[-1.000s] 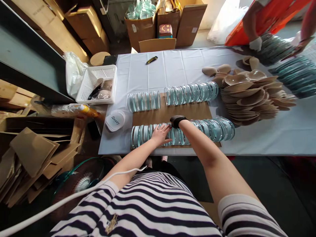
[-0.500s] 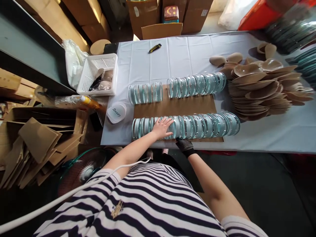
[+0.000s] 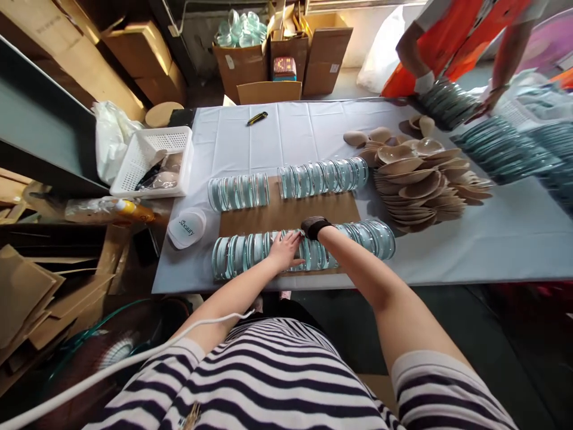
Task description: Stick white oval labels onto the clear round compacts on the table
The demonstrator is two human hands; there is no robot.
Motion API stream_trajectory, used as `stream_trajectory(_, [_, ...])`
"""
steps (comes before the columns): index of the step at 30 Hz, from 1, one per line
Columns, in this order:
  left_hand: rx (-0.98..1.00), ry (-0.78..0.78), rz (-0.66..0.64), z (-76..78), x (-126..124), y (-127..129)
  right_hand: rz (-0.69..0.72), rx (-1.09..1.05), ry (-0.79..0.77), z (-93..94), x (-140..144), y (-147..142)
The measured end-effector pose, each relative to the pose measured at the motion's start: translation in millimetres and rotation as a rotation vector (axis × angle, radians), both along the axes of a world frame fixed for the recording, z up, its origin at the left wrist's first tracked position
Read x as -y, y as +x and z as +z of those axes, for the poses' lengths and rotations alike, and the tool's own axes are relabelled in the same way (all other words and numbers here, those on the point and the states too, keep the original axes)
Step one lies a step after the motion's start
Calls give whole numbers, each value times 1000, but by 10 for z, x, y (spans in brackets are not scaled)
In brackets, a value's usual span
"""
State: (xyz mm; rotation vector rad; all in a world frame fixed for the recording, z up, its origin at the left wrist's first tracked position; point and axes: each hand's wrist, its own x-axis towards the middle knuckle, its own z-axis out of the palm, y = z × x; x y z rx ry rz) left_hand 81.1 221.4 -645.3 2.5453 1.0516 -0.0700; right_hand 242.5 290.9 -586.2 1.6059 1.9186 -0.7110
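My left hand (image 3: 285, 251), bare, lies over the middle of the near row of clear, teal-tinted round pieces (image 3: 242, 254); its fingers are outstretched on top of them. My right hand (image 3: 315, 227) wears a black mesh glove and reaches across that row to its far side. It touches or nearly touches the pieces close to my left fingertips, but its own fingers are mostly hidden. Behind stand two shorter rows of the same pieces, a left one (image 3: 239, 192) and a right one (image 3: 323, 178). All rest along a brown cardboard sheet (image 3: 290, 209).
Beige spoon-shaped pieces (image 3: 421, 185) are heaped right of the rows. A white basket (image 3: 188, 161), round printed piece (image 3: 187, 229) and cutter knife (image 3: 257, 118) lie around the table. A co-worker in orange (image 3: 465, 36) handles stacked clear discs (image 3: 450, 104) at the back right.
My right hand has moved from the near edge of the front row over to its far side. My left hand stays on the row. The view has shifted, bringing the co-worker into sight.
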Motion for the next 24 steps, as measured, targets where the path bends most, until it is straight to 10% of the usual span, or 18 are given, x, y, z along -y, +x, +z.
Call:
stream_trajectory(13, [-47,8,39,50,31,-58,-212,-227,74,-902,1964,152])
stream_trajectory(19, [-56,-1,-1,120,39,213,-464,-125,390,-399,1312,587])
stream_trajectory(24, [-83,-7,-76,99,62,584,-194,15,21,7,319,654])
